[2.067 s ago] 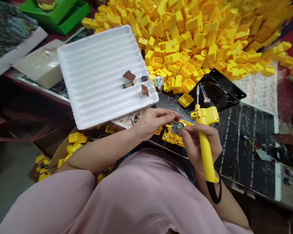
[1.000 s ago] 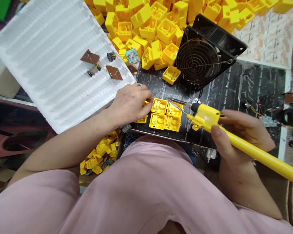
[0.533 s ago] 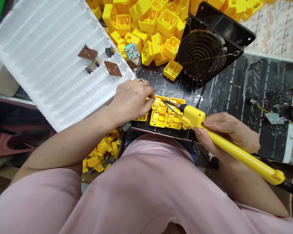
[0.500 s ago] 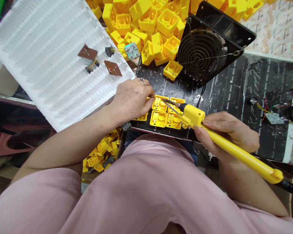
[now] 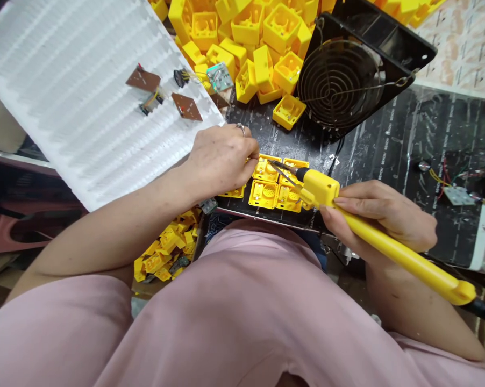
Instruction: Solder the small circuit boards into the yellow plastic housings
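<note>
My right hand (image 5: 382,215) is wrapped around the yellow handle of a soldering iron (image 5: 404,250), and a black cable runs from its rear end. The iron's dark tip, with a thin metal rod beside it, reaches into the upper left of several shallow yellow plastic housings (image 5: 263,194) grouped at the table's front edge. Small metal parts and round perforated areas show inside them. My left hand (image 5: 224,158), a ring on one finger, is closed in a pinch at that same housing's left side. Whatever its fingertips hold is hidden. Under this hand another yellow housing (image 5: 235,192) partly shows.
A black fan (image 5: 341,86) with a wire grille stands behind the housings. Yellow boxes (image 5: 248,24) are heaped at the back. On the left, a white foam sheet (image 5: 85,97) bears brown circuit boards (image 5: 186,106). A wired board (image 5: 459,195) lies right; more yellow pieces (image 5: 168,242) sit below the table.
The view has shifted slightly. Both hands keep nearly the same pose, with the iron's tip still in the upper left housing.
</note>
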Demonstrator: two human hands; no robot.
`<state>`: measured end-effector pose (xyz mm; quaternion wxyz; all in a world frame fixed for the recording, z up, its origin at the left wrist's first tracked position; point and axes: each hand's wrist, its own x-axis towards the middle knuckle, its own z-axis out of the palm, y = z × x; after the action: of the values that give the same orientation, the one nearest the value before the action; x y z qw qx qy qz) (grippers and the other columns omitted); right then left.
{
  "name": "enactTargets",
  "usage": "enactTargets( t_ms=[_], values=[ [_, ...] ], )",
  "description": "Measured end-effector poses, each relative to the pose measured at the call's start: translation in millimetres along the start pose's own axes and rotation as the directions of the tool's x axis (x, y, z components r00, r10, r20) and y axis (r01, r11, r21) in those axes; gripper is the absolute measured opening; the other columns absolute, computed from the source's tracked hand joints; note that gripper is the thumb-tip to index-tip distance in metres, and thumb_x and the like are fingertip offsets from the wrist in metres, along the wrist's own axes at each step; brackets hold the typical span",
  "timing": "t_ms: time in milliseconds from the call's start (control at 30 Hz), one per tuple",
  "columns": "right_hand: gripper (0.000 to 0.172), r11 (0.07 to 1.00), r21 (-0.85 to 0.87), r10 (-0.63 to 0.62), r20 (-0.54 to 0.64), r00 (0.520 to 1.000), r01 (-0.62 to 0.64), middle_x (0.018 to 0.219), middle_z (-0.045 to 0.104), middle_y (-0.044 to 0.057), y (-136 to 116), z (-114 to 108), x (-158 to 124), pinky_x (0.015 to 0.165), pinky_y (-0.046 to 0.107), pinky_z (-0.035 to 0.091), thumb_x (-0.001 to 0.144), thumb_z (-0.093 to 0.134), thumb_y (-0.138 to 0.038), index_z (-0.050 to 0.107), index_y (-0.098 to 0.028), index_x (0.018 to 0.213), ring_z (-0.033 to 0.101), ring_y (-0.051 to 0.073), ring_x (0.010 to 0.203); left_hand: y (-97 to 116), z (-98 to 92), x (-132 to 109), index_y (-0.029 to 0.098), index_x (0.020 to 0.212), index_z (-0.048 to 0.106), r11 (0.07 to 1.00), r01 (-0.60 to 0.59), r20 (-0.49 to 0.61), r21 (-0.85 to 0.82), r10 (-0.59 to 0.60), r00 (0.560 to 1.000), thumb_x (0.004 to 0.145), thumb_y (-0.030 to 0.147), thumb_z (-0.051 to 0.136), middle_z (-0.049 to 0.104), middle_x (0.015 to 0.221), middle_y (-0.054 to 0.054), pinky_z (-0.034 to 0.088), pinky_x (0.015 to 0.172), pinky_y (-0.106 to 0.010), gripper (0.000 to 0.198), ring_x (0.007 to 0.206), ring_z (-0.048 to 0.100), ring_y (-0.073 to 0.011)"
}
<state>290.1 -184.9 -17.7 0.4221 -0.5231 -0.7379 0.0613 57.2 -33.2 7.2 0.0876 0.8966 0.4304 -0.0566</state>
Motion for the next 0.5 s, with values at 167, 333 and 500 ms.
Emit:
enactTargets(
  t_ms=[167, 333, 500],
  values=[
    [0.021, 1.000, 0.016, -0.001, -0.013, 1.000, 0.001, 0.070, 0.072, -0.002, 8.0, 14.2, 1.6, 0.063, 0.029, 0.062, 0.098, 0.079, -0.030, 0.068, -0.026, 0.081, 0.075, 0.016, 0.069, 1.8, 1.9, 4.3, 0.017, 0.101, 0.082, 0.995, -0.067, -0.010, 0.072, 0.068, 0.998, 0.099, 0.027, 0.047, 0.081, 0.111, -0.012, 0.051, 0.078, -0.036, 0.036, 0.109, 0.074, -0.0306],
    [0.019, 0.968, 0.001, -0.250, -0.043, 0.967, 0.250, 0.076, 0.075, -0.001, 6.8, 12.3, 11.7, 0.062, 0.022, 0.061, 0.090, 0.086, -0.016, 0.068, -0.021, 0.091, 0.074, 0.013, 0.067, 1.0, 2.8, 7.3, 0.017, 0.101, 0.082, 0.985, -0.119, -0.009, 0.126, 0.121, 0.993, 0.098, 0.027, 0.046, 0.080, 0.108, -0.014, 0.052, 0.077, -0.035, 0.038, 0.109, 0.074, -0.0308],
    [0.018, 0.999, 0.022, -0.048, 0.120, 0.992, 0.046, 0.080, 0.077, 0.002, 4.7, -2.7, 7.0, 0.071, 0.029, 0.063, 0.100, 0.076, -0.021, 0.069, -0.025, 0.083, 0.078, 0.017, 0.076, 3.2, -1.7, 8.9, 0.016, 0.103, 0.082, 0.988, -0.099, 0.040, 0.120, 0.095, 0.995, 0.098, 0.026, 0.047, 0.079, 0.109, -0.014, 0.054, 0.081, -0.037, 0.036, 0.111, 0.074, -0.0324]
  ],
)
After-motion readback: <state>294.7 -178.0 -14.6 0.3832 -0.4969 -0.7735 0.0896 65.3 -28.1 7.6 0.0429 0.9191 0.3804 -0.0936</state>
